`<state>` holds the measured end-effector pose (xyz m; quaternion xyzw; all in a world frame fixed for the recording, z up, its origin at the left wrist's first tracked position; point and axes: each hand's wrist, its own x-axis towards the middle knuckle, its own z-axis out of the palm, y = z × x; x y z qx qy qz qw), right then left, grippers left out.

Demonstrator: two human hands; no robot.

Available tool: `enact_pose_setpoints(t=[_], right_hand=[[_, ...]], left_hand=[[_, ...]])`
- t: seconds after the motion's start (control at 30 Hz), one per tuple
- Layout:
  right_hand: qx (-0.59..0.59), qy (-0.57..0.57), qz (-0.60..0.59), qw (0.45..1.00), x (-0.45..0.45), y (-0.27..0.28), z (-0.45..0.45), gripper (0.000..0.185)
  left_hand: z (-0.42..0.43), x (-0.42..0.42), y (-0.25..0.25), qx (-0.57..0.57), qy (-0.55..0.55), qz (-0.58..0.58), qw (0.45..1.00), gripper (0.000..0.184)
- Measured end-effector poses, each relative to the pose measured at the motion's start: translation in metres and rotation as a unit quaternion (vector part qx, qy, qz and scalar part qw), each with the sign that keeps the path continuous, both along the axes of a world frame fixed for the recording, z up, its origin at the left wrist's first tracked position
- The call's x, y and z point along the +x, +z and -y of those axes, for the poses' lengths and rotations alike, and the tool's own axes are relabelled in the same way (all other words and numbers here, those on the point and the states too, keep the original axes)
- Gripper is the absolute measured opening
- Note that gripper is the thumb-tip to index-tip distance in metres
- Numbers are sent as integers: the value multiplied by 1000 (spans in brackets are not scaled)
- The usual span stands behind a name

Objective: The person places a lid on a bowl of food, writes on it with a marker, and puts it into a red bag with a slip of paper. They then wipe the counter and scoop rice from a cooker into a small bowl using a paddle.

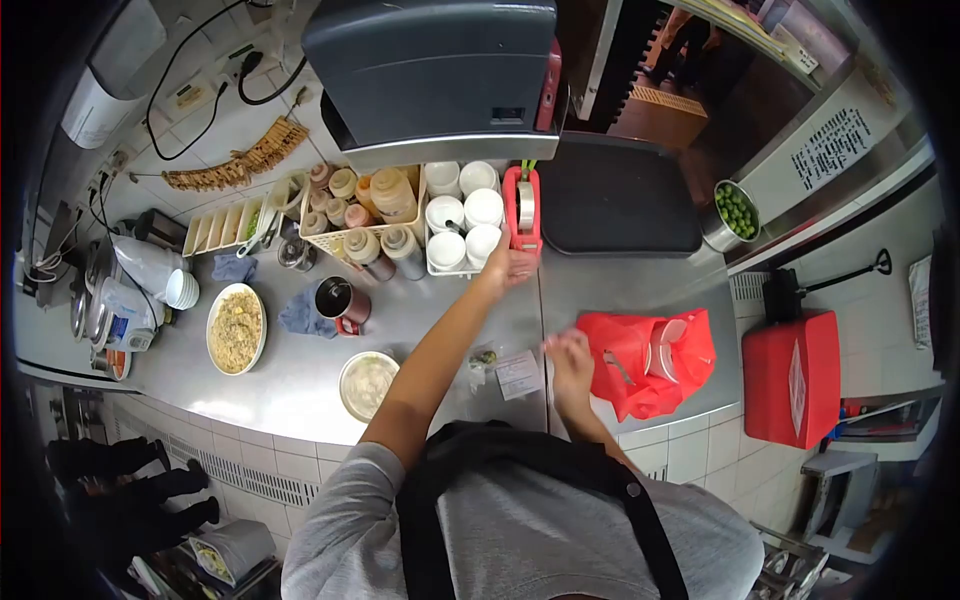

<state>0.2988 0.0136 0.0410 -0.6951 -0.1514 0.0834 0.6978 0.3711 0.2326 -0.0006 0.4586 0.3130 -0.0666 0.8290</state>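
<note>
My left hand (508,265) reaches forward and its fingers are closed on the near end of a red tape dispenser (524,210), which stands right of a white basket of white-lidded tubs (465,215). My right hand (568,362) is just left of a red plastic bag (650,362); its fingers look curled but are blurred. Inside the bag's opening a white container (664,350) shows. Between my arms a small printed paper (518,375) lies on the steel counter beside a small clear packet (484,368).
Left are a metal bowl (368,385), a dark cup (341,300), a plate of food (237,328) and a basket of sauce bottles (370,205). A black tray (620,200) and a pot of green items (735,212) are at back right. People's dark-clothed legs show lower left.
</note>
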Motion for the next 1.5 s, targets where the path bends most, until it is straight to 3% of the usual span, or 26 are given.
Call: enact_pose_setpoints(t=[0.1,0.17,0.2,0.27,0.33,0.4,0.47,0.5,0.6,0.73,0.8,0.83,0.9,0.97,1.03,1.1,1.17,1.23,1.3,1.33,1.4,1.5], right_hand=[[-47,7,-5,999,-36,2,39,16],[-47,10,-70,996,-43,3,50,16],[-51,-9,-74,996,-42,-4,53,16],[-72,-14,-66,995,-40,-16,55,16],[-131,-28,-13,991,-38,-15,54,15],[-118,-23,4,993,-28,-25,56,14],[-84,-36,43,995,-22,-24,52,10],[-121,-23,62,990,-18,-19,53,8],[-65,5,44,997,-23,5,52,12],[-51,47,25,997,-48,26,55,15],[-12,73,-7,997,-65,34,53,16],[-13,83,-11,996,-70,30,52,16],[-6,175,-77,982,-75,20,41,17],[-16,207,-75,975,-84,12,22,18],[-35,311,-84,946,-94,3,-3,18],[-44,337,-106,934,-108,-7,-32,19],[-54,361,-127,922,-110,-28,-57,20],[-176,433,-165,868,-111,-63,-74,19],[-180,450,-187,854,-120,-94,-86,18],[-183,466,-212,839,-124,-102,-93,18],[-188,472,-219,833,-132,-103,-108,17],[-228,460,-220,830,-134,-94,-117,17]], left_hand=[[4,-1,10,20,13,1,1000,86],[11,0,20,136,33,-30,990,61],[10,1,16,136,32,-32,990,61],[5,7,3,196,-10,-59,979,41],[5,10,17,256,-40,-76,963,35],[11,11,38,312,-69,-96,943,29],[23,11,56,611,-82,-140,775,20],[23,15,55,639,-87,-146,750,20],[22,7,60,699,-106,-148,691,20],[2,-68,76,680,-78,-193,703,15],[-14,-121,77,633,-4,-72,771,18],[-23,-147,72,631,1,-82,772,18],[-44,-197,66,514,200,90,829,25],[-64,-254,54,428,262,86,861,23],[-73,-308,53,389,318,57,862,24],[-81,-345,55,329,358,-43,873,25],[-100,-366,35,302,368,-53,878,25],[-107,-379,0,272,376,-64,883,25],[-109,-387,-35,268,261,-154,914,21],[-104,-385,-50,267,262,-151,915,21],[-86,-378,-70,192,298,-77,932,17],[-81,-382,-80,248,318,-112,908,14]])
